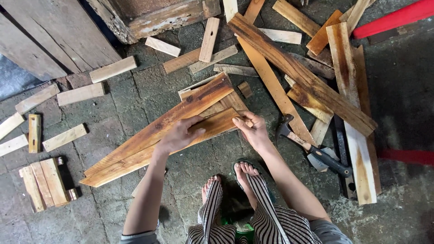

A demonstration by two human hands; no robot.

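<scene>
- From the head camera, the person squats on a grey stone floor (135,95) and looks down at both hands.
- The left hand (177,136) lies flat on top of two long brown planks (149,142). Its fingers are spread out and press down. They do not wrap around the wood.
- The right hand (252,130) is at the 3 o'clock end of the planks. Its fingers curl over the end of the lower plank, and the thumb sits on top. It grips the wood.
- The two planks lie side by side and touch. They run from 8 o'clock up to 1 o'clock in the middle of the floor.
- Some paler boards (199,88) lie under the planks at their top end.
- A hammer (312,147) with a black handle lies near the right hand, at 3 o'clock from it. Its head rests on a long orange board (271,83).
- A big heap of long boards (316,86) lies at 2 o'clock.
- Small short wood blocks (81,94) are scattered at 9 and 10 o'clock.
- A little stack of blocks (45,183) sits at 8 o'clock.
- The person's feet (228,178) in sandals are at 6 o'clock, with striped trousers (266,217) over the legs.
</scene>
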